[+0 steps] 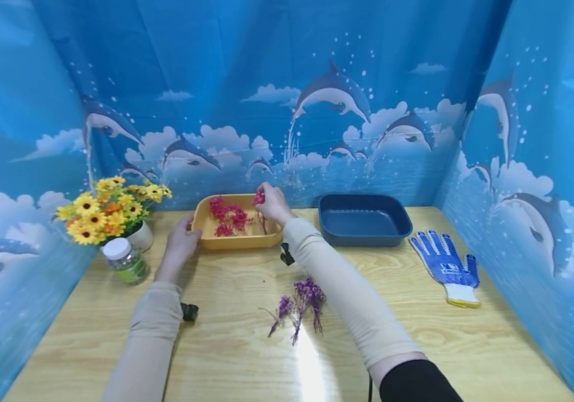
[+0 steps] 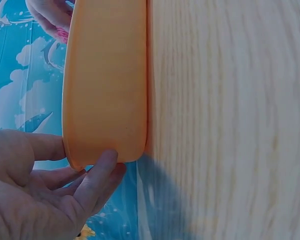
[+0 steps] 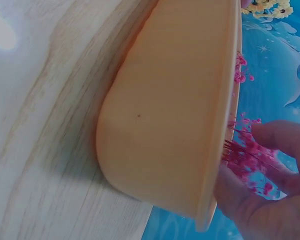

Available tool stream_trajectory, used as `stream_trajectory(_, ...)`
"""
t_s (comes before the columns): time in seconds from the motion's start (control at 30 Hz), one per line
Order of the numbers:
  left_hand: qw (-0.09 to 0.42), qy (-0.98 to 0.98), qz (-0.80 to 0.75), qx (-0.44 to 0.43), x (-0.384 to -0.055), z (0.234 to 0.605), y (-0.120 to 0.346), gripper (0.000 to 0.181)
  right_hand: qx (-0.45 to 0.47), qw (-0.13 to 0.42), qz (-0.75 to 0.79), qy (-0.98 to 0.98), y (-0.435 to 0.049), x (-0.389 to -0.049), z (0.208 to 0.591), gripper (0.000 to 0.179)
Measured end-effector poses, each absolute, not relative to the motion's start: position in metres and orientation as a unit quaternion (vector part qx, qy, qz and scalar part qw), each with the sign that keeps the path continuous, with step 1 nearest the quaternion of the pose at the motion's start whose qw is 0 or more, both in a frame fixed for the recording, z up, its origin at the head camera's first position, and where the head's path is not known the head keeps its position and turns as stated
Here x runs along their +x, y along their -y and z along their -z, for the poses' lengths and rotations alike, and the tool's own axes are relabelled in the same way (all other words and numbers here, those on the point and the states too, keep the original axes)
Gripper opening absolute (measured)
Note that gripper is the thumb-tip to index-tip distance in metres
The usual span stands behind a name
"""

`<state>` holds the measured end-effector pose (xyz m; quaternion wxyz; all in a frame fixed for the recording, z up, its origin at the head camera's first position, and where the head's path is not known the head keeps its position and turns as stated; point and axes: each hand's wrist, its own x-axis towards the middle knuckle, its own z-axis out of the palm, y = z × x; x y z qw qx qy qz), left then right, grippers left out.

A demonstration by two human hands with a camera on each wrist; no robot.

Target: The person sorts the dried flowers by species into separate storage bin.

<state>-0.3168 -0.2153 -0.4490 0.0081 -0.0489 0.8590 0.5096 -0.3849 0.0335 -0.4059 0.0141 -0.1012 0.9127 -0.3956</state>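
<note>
A yellow rectangular tray [image 1: 242, 242] stands at the back of the table, with several pink dried flowers [image 1: 235, 216] lying inside. My left hand [image 1: 182, 245] holds the tray's left end; in the left wrist view its thumb is at the rim and its fingertips touch the end wall. Over the tray's right side, my right hand [image 1: 273, 205] pinches a sprig of pink dried flowers [image 3: 250, 155], stems pointing down into the tray. The lower part of the sprig is hidden behind the tray wall in the right wrist view. Purple dried flowers [image 1: 303, 304] lie on the table in front.
A dark blue tray [image 1: 364, 240] stands right of the yellow one. Beyond it lies a blue-and-white glove [image 1: 445, 265]. At left are a pot of yellow artificial flowers [image 1: 106, 212] and a white-lidded jar [image 1: 126, 261]. A dolphin-print curtain [image 1: 247, 111] encloses the table.
</note>
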Motion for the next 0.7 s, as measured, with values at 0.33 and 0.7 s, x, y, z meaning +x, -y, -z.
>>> stream_trajectory(0.33, 0.017, -0.866, -0.497, -0.048, -0.315, 0.444, 0.213, 0.063, -0.100, 0.047, 0.371, -0.922, -0.045, -0.384, 0.404, 0.053)
stream_trajectory(0.7, 0.012, -0.889, -0.456, -0.045, -0.316, 0.444, 0.216, 0.063, -0.120, 0.015, 0.388, -0.914, -0.082, -0.371, 0.379, 0.061)
